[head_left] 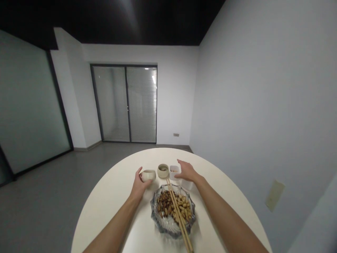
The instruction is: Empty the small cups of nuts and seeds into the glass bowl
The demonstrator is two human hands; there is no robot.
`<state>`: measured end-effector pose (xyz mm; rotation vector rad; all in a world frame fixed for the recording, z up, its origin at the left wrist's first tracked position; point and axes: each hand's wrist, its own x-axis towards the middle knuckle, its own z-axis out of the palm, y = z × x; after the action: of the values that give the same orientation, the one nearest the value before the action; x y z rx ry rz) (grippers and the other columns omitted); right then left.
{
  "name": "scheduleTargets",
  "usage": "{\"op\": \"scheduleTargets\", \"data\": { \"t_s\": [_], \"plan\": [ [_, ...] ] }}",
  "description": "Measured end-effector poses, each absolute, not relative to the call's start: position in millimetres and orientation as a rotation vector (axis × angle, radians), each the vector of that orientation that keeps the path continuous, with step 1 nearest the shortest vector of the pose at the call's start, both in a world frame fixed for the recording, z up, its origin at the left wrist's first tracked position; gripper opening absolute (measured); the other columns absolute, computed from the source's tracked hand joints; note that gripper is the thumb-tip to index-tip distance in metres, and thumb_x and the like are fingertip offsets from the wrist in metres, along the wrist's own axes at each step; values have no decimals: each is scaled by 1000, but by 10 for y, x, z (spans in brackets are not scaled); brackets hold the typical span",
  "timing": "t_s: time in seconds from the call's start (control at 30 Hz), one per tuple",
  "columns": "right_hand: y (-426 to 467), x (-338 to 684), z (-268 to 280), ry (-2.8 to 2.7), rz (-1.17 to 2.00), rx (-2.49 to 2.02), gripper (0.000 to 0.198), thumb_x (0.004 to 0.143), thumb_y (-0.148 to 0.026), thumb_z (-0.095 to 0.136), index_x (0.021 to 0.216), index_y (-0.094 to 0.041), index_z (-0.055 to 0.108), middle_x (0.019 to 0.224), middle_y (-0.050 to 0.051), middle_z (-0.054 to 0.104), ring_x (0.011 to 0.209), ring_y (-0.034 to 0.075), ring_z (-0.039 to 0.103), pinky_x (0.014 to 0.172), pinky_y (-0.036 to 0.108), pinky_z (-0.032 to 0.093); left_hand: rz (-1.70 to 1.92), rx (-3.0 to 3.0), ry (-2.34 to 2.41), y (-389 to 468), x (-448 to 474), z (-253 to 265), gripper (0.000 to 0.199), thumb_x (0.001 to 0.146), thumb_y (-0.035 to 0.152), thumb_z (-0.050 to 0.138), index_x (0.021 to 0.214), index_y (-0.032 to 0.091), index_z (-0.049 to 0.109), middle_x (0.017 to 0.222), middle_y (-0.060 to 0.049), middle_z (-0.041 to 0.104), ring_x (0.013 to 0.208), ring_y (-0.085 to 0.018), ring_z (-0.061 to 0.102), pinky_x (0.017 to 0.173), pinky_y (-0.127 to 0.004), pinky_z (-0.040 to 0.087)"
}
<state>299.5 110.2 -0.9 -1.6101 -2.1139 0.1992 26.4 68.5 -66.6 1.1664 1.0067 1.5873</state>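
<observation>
Left hand (140, 183) on cream cup (149, 175), right hand (186, 171) at white box (174, 172)

Nearest, below and between both sets of fingers, a scalloped glass dish (173, 232) holds dark brown nuts (165, 203) on its left side and tan nuts (184, 207) on its right. A pair of chopsticks (177, 207) lies across it, the far ends pointing up between the hands and the near ends reaching past the rim.

Farther out, the left fingers curve around the cup's left side, thumb in front; whether it is lifted is unclear. The right thumb and fingers are wide apart at the box's right side; I cannot tell whether they grip it. The box has small pieces inside. A pale translucent object (186, 184) sits just below the right fingers, partly hidden.

Between the two hands, just left of the box, stands a small greenish bowl (163, 171) with something dark inside. Beyond all the fingers curves the far edge of the white table (163, 153), then glass doors (126, 103).
</observation>
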Motion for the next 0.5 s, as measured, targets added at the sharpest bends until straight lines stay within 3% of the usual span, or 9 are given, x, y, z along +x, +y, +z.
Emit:
{"op": "scheduleTargets", "data": {
  "t_s": [0.17, 0.3, 0.4, 0.5],
  "plan": [
    [1158, 2935, -41, -2146, 257, -1565, 85, 66, -30, 83, 142, -15, 46, 135, 21, 59, 126, 36, 53, 111, 59, 23, 1528, 1344, 1070, 727, 298, -725, 91, 56, 25, 88, 136, 24, 42, 134, -14, 50, 107, -27, 63, 95, -41, 49],
    [1012, 2989, -16, -2124, 246, -1473, 80, 70, -27, 80, 141, -17, 45, 140, 18, 54, 125, 31, 54, 113, 55, 23, 1514, 1386, 1060, 772, 337, -747, 78, 57, 25, 89, 125, 20, 52, 128, -14, 57, 112, -30, 60, 100, -45, 44],
    [805, 3051, 66, -1998, 241, -1241, 75, 71, -20, 75, 140, -19, 46, 137, 14, 54, 124, 28, 53, 110, 47, 34, 1474, 1392, 1027, 787, 348, -754, 72, 58, 28, 88, 121, 19, 55, 122, -14, 61, 108, -30, 62, 98, -46, 46],
    [531, 3117, 166, -1942, 211, -1063, 73, 72, -16, 69, 140, -22, 44, 135, 11, 52, 127, 25, 49, 111, 44, 34, 1485, 1413, 1010, 781, 352, -761, 72, 57, 28, 89, 120, 18, 57, 122, -14, 62, 111, -30, 61, 102, -45, 43]
  ]
}}
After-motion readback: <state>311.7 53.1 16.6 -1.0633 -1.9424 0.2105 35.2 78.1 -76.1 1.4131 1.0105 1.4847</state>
